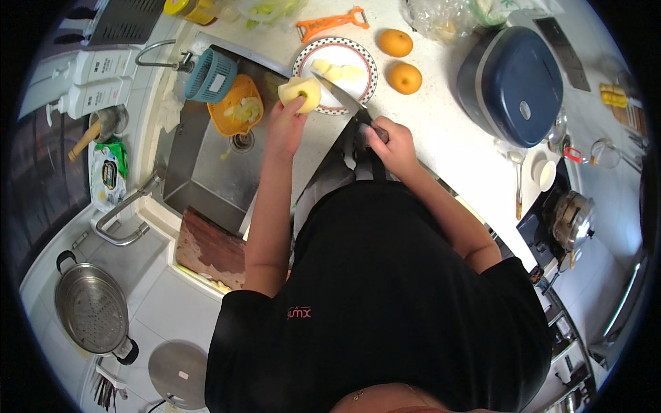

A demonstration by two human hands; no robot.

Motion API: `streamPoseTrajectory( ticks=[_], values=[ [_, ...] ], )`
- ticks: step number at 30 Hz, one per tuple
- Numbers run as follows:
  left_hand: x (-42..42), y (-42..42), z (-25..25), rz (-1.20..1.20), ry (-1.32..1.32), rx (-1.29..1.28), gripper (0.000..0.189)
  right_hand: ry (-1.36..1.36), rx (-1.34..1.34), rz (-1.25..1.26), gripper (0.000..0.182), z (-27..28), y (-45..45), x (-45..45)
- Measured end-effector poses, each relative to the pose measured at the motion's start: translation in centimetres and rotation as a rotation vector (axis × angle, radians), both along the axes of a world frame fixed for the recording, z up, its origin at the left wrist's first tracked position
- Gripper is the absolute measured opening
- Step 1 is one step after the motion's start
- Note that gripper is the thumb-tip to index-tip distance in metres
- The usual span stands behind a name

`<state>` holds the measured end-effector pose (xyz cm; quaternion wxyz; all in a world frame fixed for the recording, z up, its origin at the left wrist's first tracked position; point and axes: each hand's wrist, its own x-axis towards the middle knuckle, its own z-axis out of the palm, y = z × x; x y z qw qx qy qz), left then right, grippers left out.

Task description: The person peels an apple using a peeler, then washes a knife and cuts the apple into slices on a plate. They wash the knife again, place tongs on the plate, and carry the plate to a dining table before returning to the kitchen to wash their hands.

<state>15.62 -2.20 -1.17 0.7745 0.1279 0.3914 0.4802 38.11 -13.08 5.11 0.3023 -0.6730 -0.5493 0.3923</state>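
Observation:
My left hand [288,124] grips a peeled, pale yellow fruit [309,94], perhaps an apple, with a piece cut from its side. It is held over the near left rim of a white plate [321,95] with a checkered border. Several cut fruit pieces [341,73] lie on that plate. A kitchen knife [341,96] is in my right hand [395,147], its blade slanting up and left across the plate with the tip beside the fruit. An orange peeler [333,23] lies beyond the plate. Two orange-skinned round fruits [396,43] sit to its right.
On the left is a steel sink [206,160] holding a yellow basket [232,121] of peelings, with a blue basket [211,77] at its rim. A wooden cutting board [211,245] lies at the sink's near end. A dark blue appliance [521,88] stands at right.

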Motion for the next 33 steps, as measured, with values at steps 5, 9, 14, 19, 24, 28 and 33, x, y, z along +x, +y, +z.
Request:
streamPoseTrajectory(
  ticks=[5, 9, 14, 19, 24, 28, 33],
  values=[
    [1.3, 0.0, 0.6, -0.014, 0.127, -0.007, 0.040, -0.101, -0.059, 0.018, 0.027, -0.6, 1.1, -1.1],
    [1.9, 0.0, 0.4, -0.039, 0.271, 0.041, 0.038, -0.153, -0.084, 0.001, 0.026, -1.7, 0.9, -1.6],
    [3.0, -0.1, -0.3, -0.029, 0.498, 0.094, 0.037, -0.312, -0.067, -0.021, 0.027, -2.7, 0.9, -1.9],
    [3.5, 0.1, -0.7, -0.043, 0.507, 0.072, 0.038, -0.247, -0.081, -0.095, 0.029, -3.4, 1.3, -1.5],
    [2.9, 0.3, -0.9, -0.015, 0.191, -0.045, 0.044, -0.183, -0.123, -0.175, 0.029, -5.0, 1.3, -0.1],
    [1.6, 0.5, -1.3, -0.035, 0.035, -0.053, 0.044, -0.136, -0.125, -0.125, 0.029, -4.0, 0.8, 0.6],
    [1.0, 0.4, -1.0, -0.089, -0.146, -0.137, 0.046, -0.077, -0.084, -0.021, 0.028, -2.2, 0.3, 0.7]
  ],
)
